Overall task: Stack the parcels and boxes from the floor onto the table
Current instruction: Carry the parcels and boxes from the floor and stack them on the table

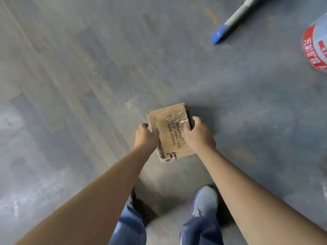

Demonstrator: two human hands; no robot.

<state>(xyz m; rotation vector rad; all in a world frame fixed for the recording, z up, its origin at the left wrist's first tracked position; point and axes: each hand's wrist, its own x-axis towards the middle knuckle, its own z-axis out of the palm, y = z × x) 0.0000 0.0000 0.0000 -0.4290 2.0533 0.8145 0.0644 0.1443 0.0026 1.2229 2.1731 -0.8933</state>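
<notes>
Box [169,131] print partly under right hand [198,137]

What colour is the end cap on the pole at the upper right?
Blue cap on a grey-green pole; the head view shows it.

I'm looking down at a worn grey floor [74,82], rust-brown stains here and there. A grey pole with a blue tip [230,23] slants in top right.

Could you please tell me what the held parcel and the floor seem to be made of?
The parcel looks like matte brown cardboard under glossy clear tape that wrinkles and glints. The floor is probably coated concrete: dull grey with worn brownish patches.
</notes>
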